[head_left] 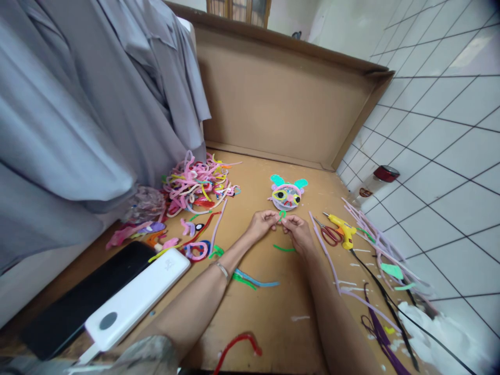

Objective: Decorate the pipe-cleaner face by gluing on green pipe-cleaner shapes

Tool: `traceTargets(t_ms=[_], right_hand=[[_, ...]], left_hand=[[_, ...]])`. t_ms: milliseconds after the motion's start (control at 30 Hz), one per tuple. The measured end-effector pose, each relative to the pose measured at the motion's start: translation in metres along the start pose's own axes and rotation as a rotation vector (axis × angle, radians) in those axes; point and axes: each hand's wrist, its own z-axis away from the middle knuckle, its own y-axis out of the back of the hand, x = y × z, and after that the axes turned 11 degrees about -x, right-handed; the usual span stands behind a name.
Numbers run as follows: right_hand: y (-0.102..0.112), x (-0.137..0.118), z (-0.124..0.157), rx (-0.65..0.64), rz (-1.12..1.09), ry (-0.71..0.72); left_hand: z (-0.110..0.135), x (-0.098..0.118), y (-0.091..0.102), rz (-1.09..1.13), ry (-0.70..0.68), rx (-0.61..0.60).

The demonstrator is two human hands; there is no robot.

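Between my two hands is a short green pipe cleaner, bent into a small loop. My left hand pinches one side of it with the fingertips. From the other side my right hand pinches it too, and the fingertips of both hands nearly meet. Just beyond them sits a pink animal-face craft with teal ears, yellow-rimmed eyes and a red mouth. A loose green pipe cleaner piece lies on the table below my hands. Blue pipe cleaners rest beside my left forearm.
At left are a tangled pile of pipe cleaners, a white power bank and a black flat device. To the right lie a yellow glue gun, scissors, lilac pipe cleaners and a red-lidded jar. A cardboard panel stands behind.
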Motion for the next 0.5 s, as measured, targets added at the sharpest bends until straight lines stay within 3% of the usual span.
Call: traceTargets(t_ms=[333, 500], right_hand=[[-0.0004, 0.0034, -0.0023, 0.005, 0.036, 0.008], [0.0022, 0.0028, -0.0055, 0.042, 0.032, 0.07]], left_hand=[[-0.0046, -0.0054, -0.0009, 0.039, -0.062, 0.074], [-0.003, -0.0038, 0.0003, 0.036, -0.051, 0.053]])
